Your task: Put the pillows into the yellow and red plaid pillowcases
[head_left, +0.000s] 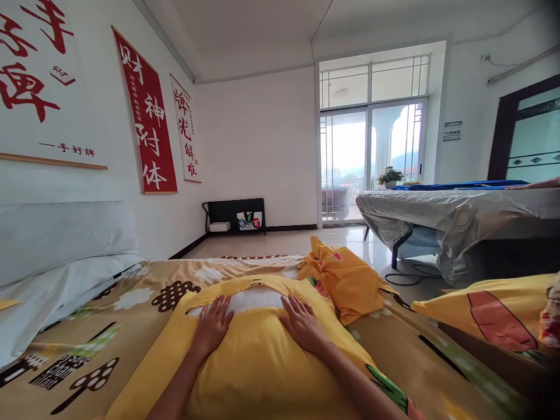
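A plump yellow pillowcase [262, 361] lies in front of me on a bed with a brown patterned sheet [415, 373]. Through the gap in its far side shows a white pillow [256, 298]. My left hand [214, 324] rests flat on the pillowcase at the left end of this gap, fingers stretched out. On the right end my right hand [301, 322] lies flat too, its fingers pointing forward. Neither hand grips anything. Just beyond the right hand is a crumpled yellow cloth [345, 280] with a carrot print.
White pillows [65, 239] lie at the left. Further right are another yellow carrot-print cloth [464, 309] and a plastic-covered table [472, 210] bearing blue cloth [459, 185]; another person's hand [538, 184] rests there. A low black shelf [234, 210] stands by the far wall.
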`<state>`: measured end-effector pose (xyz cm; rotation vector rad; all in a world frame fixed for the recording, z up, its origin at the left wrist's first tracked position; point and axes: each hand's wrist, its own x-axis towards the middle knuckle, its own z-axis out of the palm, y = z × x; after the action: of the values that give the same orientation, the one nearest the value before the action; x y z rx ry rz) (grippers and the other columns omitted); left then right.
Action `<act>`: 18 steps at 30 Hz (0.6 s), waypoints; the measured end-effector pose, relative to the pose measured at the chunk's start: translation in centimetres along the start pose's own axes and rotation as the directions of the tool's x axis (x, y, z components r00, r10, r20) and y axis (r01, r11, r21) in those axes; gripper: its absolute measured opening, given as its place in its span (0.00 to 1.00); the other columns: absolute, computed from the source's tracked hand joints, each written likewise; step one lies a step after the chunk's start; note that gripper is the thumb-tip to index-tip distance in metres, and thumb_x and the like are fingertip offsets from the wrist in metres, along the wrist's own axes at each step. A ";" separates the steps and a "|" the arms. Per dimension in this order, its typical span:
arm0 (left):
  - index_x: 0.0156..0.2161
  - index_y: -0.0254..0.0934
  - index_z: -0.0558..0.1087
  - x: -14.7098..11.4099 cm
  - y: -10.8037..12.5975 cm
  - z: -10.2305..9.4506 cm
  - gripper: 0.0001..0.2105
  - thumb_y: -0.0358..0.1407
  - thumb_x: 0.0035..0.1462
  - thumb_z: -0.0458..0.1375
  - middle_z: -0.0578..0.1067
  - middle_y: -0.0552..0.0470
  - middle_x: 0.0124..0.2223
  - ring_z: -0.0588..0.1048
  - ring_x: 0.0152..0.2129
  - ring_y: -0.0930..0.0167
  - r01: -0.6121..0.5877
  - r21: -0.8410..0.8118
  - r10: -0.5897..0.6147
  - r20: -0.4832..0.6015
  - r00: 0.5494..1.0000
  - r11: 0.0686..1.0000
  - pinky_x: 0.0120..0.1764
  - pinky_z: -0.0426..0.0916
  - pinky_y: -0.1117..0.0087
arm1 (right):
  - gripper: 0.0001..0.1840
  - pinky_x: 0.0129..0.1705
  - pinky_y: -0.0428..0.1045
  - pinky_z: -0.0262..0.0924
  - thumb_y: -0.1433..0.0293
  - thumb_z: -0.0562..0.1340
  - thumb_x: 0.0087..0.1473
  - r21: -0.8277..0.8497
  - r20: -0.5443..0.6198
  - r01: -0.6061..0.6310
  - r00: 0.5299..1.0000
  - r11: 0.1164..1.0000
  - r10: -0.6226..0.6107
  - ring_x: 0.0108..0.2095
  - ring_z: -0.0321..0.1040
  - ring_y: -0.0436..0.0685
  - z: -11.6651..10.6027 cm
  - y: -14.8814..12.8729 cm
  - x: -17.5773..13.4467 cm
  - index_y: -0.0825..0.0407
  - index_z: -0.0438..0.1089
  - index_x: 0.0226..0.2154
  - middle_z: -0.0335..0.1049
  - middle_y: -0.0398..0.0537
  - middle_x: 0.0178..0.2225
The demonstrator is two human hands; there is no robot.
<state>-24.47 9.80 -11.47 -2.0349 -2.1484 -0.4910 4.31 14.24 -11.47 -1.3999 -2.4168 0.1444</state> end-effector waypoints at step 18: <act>0.32 0.42 0.79 2.8 -0.7 -5.3 0.25 0.53 0.61 0.44 0.80 0.46 0.33 0.78 0.34 0.62 -0.065 -0.078 0.077 0.174 0.982 0.995 0.40 0.69 0.64 | 0.20 0.43 0.54 0.61 0.58 0.54 0.59 -0.142 0.145 0.169 0.978 0.975 -0.148 0.42 0.73 0.64 -5.1 0.3 1.9 0.51 0.75 0.43 0.77 0.55 0.41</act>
<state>-26.02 10.63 -5.69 -2.2645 -2.1737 -0.3977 5.38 15.60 -6.33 -1.2891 -2.6902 0.0127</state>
